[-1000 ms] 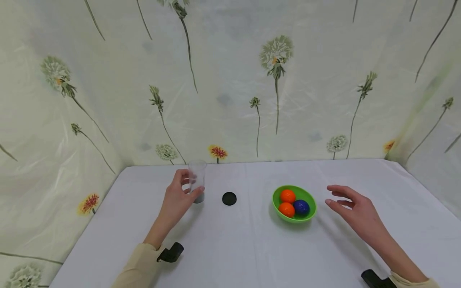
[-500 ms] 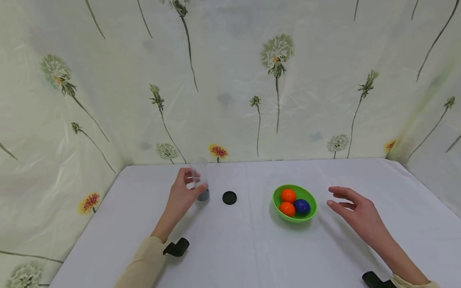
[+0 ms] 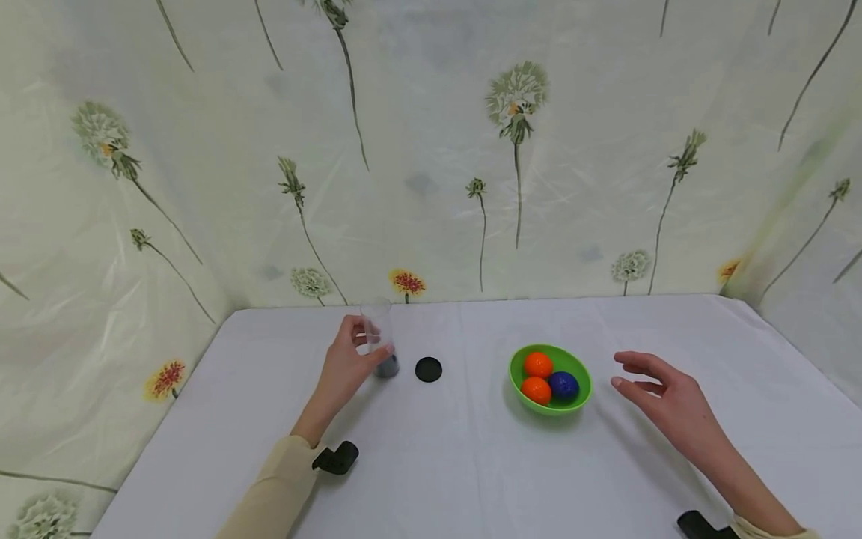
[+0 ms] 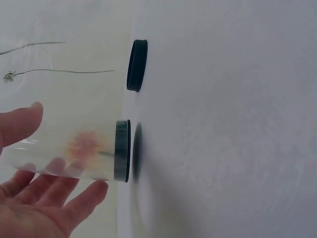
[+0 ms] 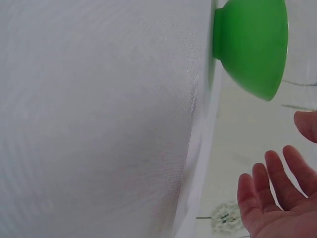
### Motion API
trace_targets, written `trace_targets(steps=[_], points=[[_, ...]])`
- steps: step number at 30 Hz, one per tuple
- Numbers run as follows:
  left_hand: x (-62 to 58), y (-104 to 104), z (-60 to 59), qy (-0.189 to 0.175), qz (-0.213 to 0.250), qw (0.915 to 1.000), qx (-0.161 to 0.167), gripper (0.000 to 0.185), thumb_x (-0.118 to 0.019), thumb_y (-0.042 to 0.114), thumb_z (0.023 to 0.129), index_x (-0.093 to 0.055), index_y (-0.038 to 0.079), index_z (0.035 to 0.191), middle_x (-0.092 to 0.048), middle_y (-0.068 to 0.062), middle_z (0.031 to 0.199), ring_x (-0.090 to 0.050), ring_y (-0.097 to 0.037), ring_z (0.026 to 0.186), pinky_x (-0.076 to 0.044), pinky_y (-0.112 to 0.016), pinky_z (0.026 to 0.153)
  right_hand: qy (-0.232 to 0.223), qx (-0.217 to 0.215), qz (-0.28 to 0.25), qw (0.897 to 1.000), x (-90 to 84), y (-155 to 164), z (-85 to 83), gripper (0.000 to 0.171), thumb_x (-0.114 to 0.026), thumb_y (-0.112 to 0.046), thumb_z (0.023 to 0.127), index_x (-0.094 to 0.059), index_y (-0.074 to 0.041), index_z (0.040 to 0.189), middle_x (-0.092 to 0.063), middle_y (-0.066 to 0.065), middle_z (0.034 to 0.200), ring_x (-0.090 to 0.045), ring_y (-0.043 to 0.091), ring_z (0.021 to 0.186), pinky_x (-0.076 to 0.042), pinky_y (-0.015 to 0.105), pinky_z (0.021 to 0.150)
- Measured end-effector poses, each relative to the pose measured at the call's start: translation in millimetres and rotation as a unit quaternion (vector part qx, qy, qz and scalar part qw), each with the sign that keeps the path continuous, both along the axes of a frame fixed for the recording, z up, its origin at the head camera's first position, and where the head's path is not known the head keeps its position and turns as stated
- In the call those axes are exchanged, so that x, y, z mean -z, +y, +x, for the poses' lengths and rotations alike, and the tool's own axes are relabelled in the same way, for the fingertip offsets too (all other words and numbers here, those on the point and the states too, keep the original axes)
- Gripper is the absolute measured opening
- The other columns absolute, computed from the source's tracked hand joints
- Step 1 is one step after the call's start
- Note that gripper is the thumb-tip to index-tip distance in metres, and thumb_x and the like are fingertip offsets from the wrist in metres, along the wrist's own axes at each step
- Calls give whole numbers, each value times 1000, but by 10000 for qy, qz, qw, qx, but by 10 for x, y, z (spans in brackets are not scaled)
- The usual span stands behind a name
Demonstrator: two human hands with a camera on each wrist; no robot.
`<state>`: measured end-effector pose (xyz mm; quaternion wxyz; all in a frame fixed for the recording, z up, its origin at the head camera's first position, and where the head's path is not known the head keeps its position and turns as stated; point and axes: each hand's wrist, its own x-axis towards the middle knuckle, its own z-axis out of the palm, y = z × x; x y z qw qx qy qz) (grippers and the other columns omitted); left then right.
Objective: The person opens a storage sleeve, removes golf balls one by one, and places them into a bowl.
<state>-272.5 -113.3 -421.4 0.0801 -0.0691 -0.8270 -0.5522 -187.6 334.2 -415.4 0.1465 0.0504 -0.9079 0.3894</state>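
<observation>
My left hand [image 3: 345,368] grips a clear cylindrical jar [image 3: 377,320] with a dark bottom, thumb on one side and fingers on the other. In the left wrist view a thin gap and a shadow lie between the jar's dark base [image 4: 122,151] and the table, so it hangs just above the cloth. A round black lid [image 3: 428,369] lies right of the jar, its rim visible in the left wrist view. My right hand [image 3: 667,393] hovers beside a green bowl [image 3: 581,372], fingers loosely bent, touching nothing. Two orange balls [image 3: 538,364] and a dark blue ball [image 3: 563,386] sit in the bowl.
A white cloth covers the table [image 3: 458,471]. Its far edge meets a pale curtain [image 3: 417,217] printed with dandelions, which also rises along the left and right sides. Both wrists carry a black camera mount [image 3: 337,457].
My left hand has carried the jar to the right, closer to the black lid. The right hand has stayed nearly still, and the bowl with its balls has not moved.
</observation>
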Motion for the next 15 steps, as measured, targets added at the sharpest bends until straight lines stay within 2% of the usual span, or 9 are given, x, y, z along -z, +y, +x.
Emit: trace_targets(steps=[9, 15], points=[[18, 1, -3, -122, -112, 9998, 62, 47, -78, 20, 85, -46, 11, 117, -60, -6, 113, -56, -25, 118, -49, -44, 92, -146, 60, 12, 9999, -21, -15, 21, 46, -67, -31, 95, -57, -5, 132, -59, 17, 128, -51, -7, 103, -41, 3, 76], [31, -1, -17, -382, -159, 9991, 42, 57, -79, 20, 83, -44, 12, 127, -59, -8, 121, -54, -28, 120, -50, -46, 90, -135, 60, 14, 9999, -31, -25, 23, 45, -65, -32, 97, -57, -5, 131, -60, 17, 128, -50, -7, 104, -40, 3, 77]])
